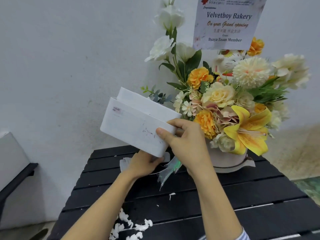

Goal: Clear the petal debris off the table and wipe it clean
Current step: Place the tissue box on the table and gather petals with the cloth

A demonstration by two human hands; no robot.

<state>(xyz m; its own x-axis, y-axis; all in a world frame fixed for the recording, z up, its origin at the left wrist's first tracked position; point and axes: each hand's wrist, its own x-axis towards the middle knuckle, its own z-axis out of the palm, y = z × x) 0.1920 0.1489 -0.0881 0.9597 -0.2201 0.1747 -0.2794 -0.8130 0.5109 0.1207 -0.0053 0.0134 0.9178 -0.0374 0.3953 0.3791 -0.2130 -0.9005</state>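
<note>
Card (pixel 226 23) reads "Velvetboy Bakery", "Buaya Team Member".

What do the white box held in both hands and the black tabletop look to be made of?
White box: looks like matte plastic, going by its smooth moulded walls and rounded corners, though stiff card is possible. The left hand holds its lower corner and the right hand grips its rim.
Tabletop: black slats with gaps between them, satin sheen; painted wood or plastic, cannot tell which.

The flower arrangement (pixel 230 104) hogs the table's (pixel 233 196) far right corner. White petals (pixel 131 226) litter the near left edge; the middle slats are open.
</note>
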